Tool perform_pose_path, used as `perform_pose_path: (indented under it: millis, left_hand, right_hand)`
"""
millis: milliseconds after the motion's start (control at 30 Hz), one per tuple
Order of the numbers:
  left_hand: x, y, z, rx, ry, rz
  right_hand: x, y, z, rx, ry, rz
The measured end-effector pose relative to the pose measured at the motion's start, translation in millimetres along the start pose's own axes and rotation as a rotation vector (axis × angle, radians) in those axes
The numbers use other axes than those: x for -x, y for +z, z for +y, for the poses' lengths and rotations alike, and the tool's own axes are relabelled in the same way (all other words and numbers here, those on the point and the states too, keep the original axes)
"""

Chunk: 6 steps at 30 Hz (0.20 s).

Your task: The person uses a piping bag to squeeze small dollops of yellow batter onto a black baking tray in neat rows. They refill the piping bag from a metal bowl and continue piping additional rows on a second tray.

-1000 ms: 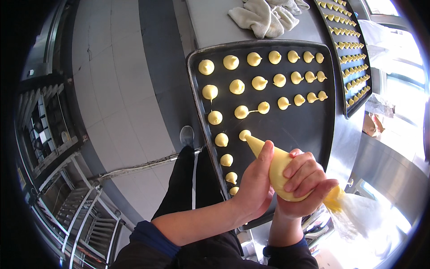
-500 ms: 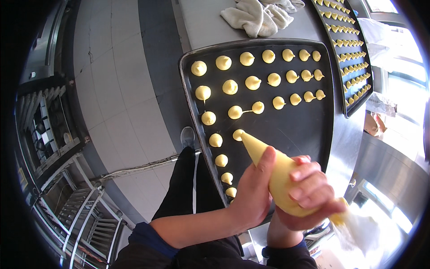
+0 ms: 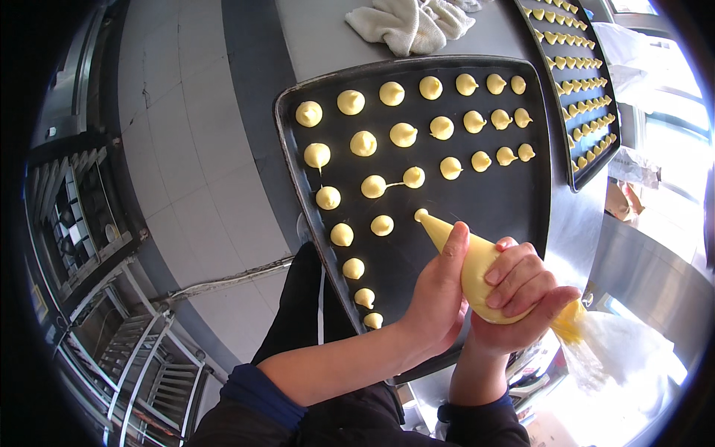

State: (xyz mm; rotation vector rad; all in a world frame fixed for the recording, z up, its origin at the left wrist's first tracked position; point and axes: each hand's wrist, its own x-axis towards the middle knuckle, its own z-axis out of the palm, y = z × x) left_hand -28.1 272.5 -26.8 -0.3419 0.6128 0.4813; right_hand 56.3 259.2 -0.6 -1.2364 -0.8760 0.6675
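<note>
A piping bag (image 3: 480,279) full of yellow batter slants over the dark baking tray (image 3: 484,212), its tip down at a small fresh dab (image 3: 421,214) in the fourth row. My left hand (image 3: 439,290) is closed around the bag's near-left side, thumb lying along it. My right hand (image 3: 521,294) wraps the bag's wide part, and the clear twisted tail (image 3: 607,343) trails out behind it. Rows of round, peaked yellow mounds (image 3: 363,143) cover the tray's far part and left edge. A thin thread of batter links two mounds in the third row.
Beyond the tray a crumpled white cloth (image 3: 410,26) lies on the metal table (image 3: 316,37). A second tray (image 3: 570,74) of piped mounds stands at the far right, near a brown paper bag (image 3: 623,201). Metal racks (image 3: 141,372) are on the floor to the left.
The bag's tip has moved right from the fourth row's second mound, which now stands free of it. Both hands shifted along with the bag, and a new dab is starting under the tip.
</note>
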Motion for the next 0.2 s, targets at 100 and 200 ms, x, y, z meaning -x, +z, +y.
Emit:
perform_pose_path:
  millis: [100,200]
  left_hand:
    - [-2.4,-1.2,-1.6,-0.009,-0.009,0.028]
    - [-2.8,-1.2,-3.8,-0.006,-0.005,0.054]
  right_hand:
    - [-0.6,-2.1,0.9,-0.003,0.011,0.009]
    - [-2.6,-3.9,-1.0,0.002,0.020,-0.002]
